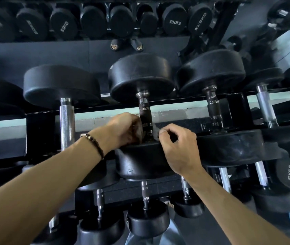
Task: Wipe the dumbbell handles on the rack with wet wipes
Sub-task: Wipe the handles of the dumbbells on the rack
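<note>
At the middle dumbbell handle on the rack, left hand and right hand fingers pinch a wet wipe around its lower end.

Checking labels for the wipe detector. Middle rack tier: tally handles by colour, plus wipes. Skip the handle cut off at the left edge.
Bright silver handles: 2
Dark handles: 2
Wet wipe, at the base of the centre dark handle: 1
Total: 5
</note>
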A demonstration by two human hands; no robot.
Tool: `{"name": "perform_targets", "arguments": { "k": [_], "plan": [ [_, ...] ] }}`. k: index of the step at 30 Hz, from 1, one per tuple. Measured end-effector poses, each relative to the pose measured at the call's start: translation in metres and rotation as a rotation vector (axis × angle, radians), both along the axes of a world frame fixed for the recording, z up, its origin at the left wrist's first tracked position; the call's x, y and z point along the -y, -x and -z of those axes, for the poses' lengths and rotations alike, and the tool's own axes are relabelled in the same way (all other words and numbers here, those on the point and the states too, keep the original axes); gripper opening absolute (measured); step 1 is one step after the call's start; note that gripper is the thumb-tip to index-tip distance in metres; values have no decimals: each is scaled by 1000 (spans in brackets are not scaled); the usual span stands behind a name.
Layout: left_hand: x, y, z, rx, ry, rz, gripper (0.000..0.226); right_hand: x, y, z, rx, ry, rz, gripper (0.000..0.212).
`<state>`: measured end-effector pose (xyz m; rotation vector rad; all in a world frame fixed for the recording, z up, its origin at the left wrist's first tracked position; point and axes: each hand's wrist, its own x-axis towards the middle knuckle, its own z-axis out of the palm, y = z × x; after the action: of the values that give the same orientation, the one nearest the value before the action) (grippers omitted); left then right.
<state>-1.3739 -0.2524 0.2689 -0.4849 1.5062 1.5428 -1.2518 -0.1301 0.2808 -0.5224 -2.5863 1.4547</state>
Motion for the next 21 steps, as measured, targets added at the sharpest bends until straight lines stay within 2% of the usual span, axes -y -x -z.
{"name": "perform_targets", "arguments": {
  "k": [2, 6, 8, 10, 12, 17, 21],
  "plan": [
    [4, 0, -5, -14, 13, 34, 36, 0, 0, 0, 17, 1, -2, 25],
    [-9, 32, -12, -59, -64, -224, 30, -1, -2, -1, 32, 1, 17, 22],
    [-8, 27, -9, -82, -40, -131, 27, 0, -1, -1, 35, -1, 12, 23],
    [0, 11, -3, -51, -5, 19, 36, 1, -1, -1, 15, -7, 4, 26],
    [2, 2, -3, -37, -8, 85, 42, 1, 0, -2, 0, 0, 10, 27],
    [-19, 22, 0, 1, -162, -206, 43, 1, -1, -1, -4, -5, 18, 25],
    [-9, 1, 0, 79, -144, -27, 44, 1, 0, -2, -16, -26, 12, 25]
  ]
}}
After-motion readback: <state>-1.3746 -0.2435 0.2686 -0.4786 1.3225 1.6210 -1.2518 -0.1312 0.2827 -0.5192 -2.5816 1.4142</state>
